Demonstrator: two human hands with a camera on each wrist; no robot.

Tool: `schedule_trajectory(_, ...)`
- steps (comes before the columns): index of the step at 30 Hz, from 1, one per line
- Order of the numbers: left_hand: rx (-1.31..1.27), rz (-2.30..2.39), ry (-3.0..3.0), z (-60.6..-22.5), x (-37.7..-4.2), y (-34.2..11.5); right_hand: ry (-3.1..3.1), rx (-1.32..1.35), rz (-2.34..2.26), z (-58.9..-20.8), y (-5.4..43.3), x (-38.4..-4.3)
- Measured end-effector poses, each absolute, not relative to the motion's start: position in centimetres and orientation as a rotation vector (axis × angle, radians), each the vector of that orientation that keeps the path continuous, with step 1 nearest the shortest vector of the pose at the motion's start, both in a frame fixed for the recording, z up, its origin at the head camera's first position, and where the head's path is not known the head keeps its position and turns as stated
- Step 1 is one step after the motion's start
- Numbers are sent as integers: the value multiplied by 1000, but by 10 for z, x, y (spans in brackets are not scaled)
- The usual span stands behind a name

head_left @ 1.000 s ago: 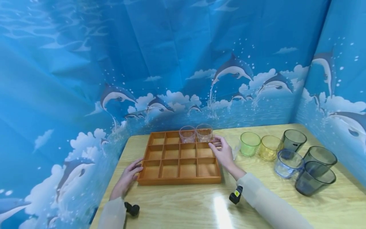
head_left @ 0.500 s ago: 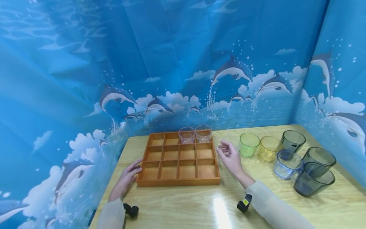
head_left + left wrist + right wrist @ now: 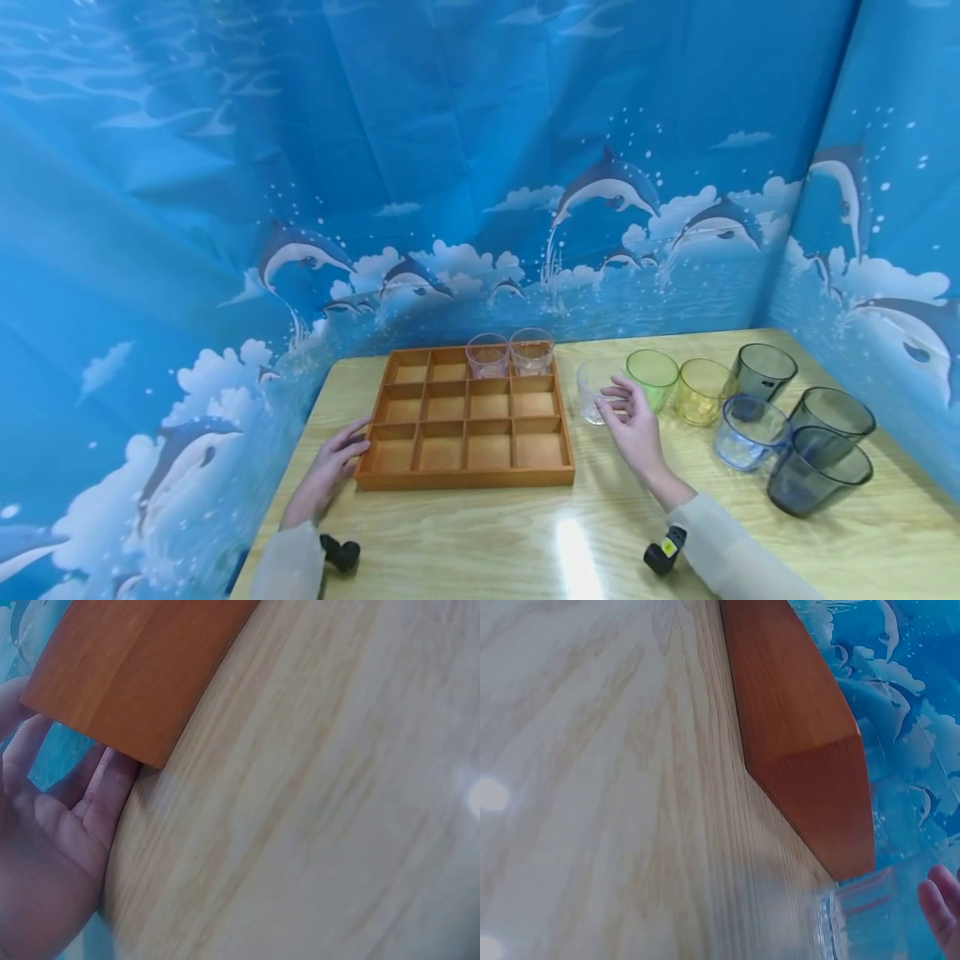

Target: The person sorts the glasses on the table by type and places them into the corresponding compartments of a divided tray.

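My left hand (image 3: 330,467) rests against the left side of a wooden divided tray (image 3: 465,478); in the left wrist view its fingers touch the tray's end. Two clear glasses, one faintly pinkish (image 3: 487,358) and one colourless (image 3: 532,354), stand in back-row compartments at the tray's right. To the right of the tray my right hand (image 3: 636,429) hovers with loosely bent fingers, holding nothing. Its fingertips overlap a clear glass (image 3: 589,392) on the table. Seen from the right wrist, that clear glass (image 3: 870,915) lies just left of the fingers (image 3: 939,900). A green glass (image 3: 651,375) is right behind the hand.
Right of the green glass stand a yellow glass (image 3: 701,396), a blue glass (image 3: 742,442) and several dark grey glasses (image 3: 817,475). The wooden table (image 3: 450,542) backs onto a blue dolphin-printed curtain (image 3: 450,167). Another curtain wall rises on the right.
My right hand has drawn away from the tray's back right corner and moved right, to the clear glass on the table. The left hand has stayed at the tray.
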State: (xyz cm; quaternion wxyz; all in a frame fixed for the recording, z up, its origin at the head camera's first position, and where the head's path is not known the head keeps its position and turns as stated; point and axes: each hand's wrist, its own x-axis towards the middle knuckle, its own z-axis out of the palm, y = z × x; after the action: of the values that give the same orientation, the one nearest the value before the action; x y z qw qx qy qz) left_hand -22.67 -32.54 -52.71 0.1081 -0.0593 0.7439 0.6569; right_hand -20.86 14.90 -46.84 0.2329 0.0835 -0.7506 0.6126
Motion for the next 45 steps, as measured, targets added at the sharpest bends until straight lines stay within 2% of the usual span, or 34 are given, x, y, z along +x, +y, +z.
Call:
schedule_trajectory(10,-179,1935,2198,-530,-229,-326,-2029,72,1609,-498,179,-225)
schedule_trajectory(17,-169,1936,2201,-530,-229,-326,-2129,-29,1589,-503,185,-232)
schedule_trajectory(32,-181,1952,2174,-530,-228,-327,-2245,-91,1689,-510,175,-241)
schedule_trajectory(45,-186,1956,2163,-529,-228,-326,-2264,-28,1678,-514,167,-248)
